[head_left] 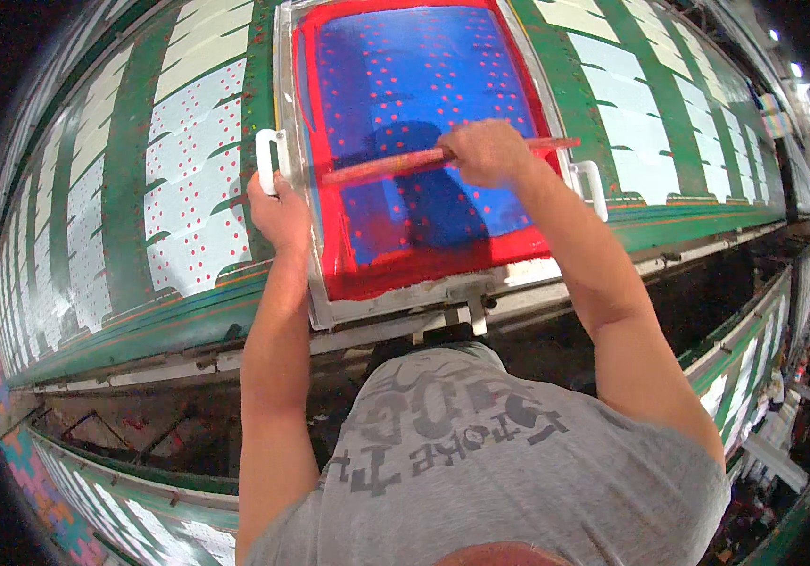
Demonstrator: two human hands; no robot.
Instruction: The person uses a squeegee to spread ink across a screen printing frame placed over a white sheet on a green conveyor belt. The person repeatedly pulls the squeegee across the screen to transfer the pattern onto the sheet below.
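Note:
A screen-printing frame with blue mesh dotted in red lies on the green table, and red ink is smeared around the mesh's edges. My right hand is closed round the middle of a long red squeegee, which reaches across the mesh from left to right. At the frame's left side, my left hand grips the lower end of a white handle. A second white handle sticks out on the right side, with no hand on it.
Left of the frame, white pieces with red dots lie in rows on the long green table. Plain white pieces lie to the right. A metal rail runs along the near edge. Behind me stands another green table with white pieces.

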